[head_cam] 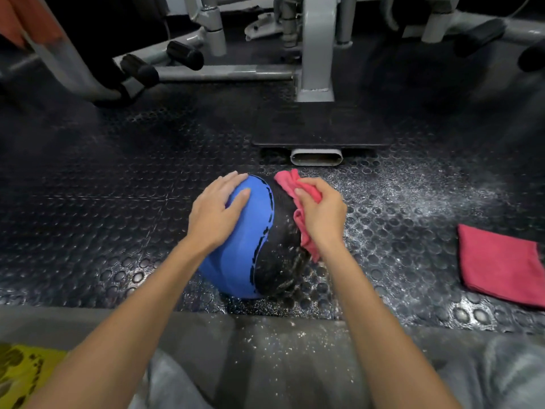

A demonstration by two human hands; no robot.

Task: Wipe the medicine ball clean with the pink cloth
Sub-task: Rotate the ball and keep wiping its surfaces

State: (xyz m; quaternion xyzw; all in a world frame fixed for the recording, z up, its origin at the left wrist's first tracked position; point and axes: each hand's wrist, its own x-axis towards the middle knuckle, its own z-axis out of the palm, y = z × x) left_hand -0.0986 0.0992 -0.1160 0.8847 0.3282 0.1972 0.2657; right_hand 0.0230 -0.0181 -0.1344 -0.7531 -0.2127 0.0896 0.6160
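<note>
I am crouched over a black studded rubber floor (pixel 118 178) in a gym, grey machine frames (pixel 315 48) standing at twelve o'clock and pale dust scattered over the mat, thickest toward three o'clock. My left hand (pixel 216 212) lies flat and open on the blue panel of the medicine ball (pixel 241 255), fingers spread, steadying it but gripping nothing. The ball sits on the floor dead centre, just ahead of my knees. At its one o'clock side my right hand (pixel 320 212) is closed around the bunched pink cloth (pixel 295 184), pressing it on the black, speckled panel. A second folded cloth (pixel 498 264) lies well apart at three o'clock.

I judge the ball could roll if my flat palm slips, since nothing else holds it. The dusty floor could also dirty wiped parts again when I turn it, and a trailing cloth end may drag through the dust.

I can read no brand, label or writing anywhere.
</note>
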